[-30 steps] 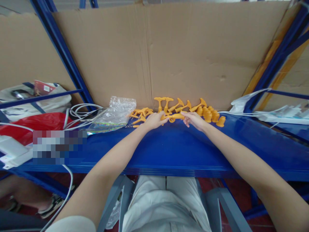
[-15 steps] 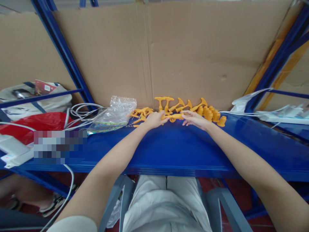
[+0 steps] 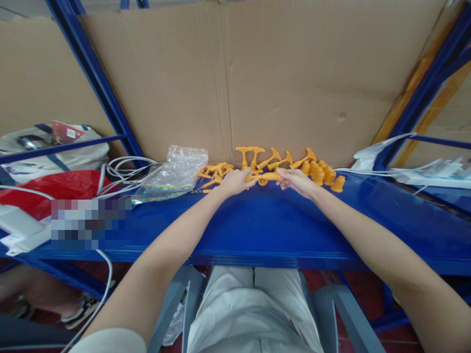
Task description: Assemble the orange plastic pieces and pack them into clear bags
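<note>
Between my two hands, over the back of the blue table, is a yellow plastic tool (image 3: 270, 176), lying roughly level. My left hand (image 3: 237, 182) is closed round its left end. The fingers of my right hand (image 3: 294, 180) pinch its right end. A round yellow part (image 3: 262, 181) shows just under the tool. Behind my hands stand yellow T-shaped pieces (image 3: 250, 156) and yellow toy hammers (image 3: 305, 158). More yellow pieces (image 3: 217, 170) lie left of my left hand, and several yellow cup-shaped parts (image 3: 324, 172) sit right of my right hand.
A clear plastic bag (image 3: 184, 169) and white cables (image 3: 125, 171) lie on the table's left. Beyond are a red bag (image 3: 55, 189) and a cloth bag (image 3: 69, 157). A white power strip (image 3: 434, 177) is at right. Cardboard (image 3: 294, 73) stands behind. A person's leg shows lower left.
The fingers of my right hand have closed in on the right end of the yellow tool; before, they were more spread. My left hand has hardly moved.
</note>
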The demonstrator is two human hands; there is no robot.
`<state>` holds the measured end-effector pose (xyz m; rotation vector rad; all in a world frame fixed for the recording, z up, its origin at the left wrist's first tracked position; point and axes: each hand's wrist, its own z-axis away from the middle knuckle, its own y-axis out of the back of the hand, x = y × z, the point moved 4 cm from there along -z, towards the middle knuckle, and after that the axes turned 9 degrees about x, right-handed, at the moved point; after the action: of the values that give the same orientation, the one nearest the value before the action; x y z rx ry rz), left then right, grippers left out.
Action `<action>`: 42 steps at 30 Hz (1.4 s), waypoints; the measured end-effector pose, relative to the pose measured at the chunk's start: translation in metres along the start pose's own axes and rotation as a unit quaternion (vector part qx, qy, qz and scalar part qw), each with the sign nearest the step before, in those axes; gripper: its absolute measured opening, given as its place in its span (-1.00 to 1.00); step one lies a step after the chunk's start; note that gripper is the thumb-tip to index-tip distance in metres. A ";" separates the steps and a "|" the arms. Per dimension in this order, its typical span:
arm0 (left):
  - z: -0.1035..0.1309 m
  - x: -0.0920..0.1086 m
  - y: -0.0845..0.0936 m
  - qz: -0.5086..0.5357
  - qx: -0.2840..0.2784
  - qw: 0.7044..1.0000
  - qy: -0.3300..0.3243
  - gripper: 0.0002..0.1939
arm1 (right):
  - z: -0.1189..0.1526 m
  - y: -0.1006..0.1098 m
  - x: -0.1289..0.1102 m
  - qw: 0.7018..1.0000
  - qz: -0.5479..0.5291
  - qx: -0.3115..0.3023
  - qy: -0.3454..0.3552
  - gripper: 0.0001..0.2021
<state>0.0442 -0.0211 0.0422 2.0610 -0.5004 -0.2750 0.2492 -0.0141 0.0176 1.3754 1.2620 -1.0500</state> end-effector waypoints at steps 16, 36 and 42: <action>0.001 0.002 0.001 -0.031 -0.008 0.999 0.008 -0.58 | 0.012 -0.012 -0.005 0.982 -0.063 0.062 -0.167 -0.60; -0.003 -0.018 0.003 -0.130 -0.035 0.986 0.103 -0.58 | -0.010 0.013 0.006 0.989 -0.037 0.136 0.051 -0.69; 0.000 -0.020 -0.003 -0.160 -0.110 0.971 0.137 -0.56 | -0.016 0.009 0.022 0.946 0.220 0.151 0.186 -0.72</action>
<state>0.0267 -0.0107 0.0393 1.9158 0.0322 -0.2188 0.2598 0.0053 -0.0009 2.0530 0.9994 -0.7062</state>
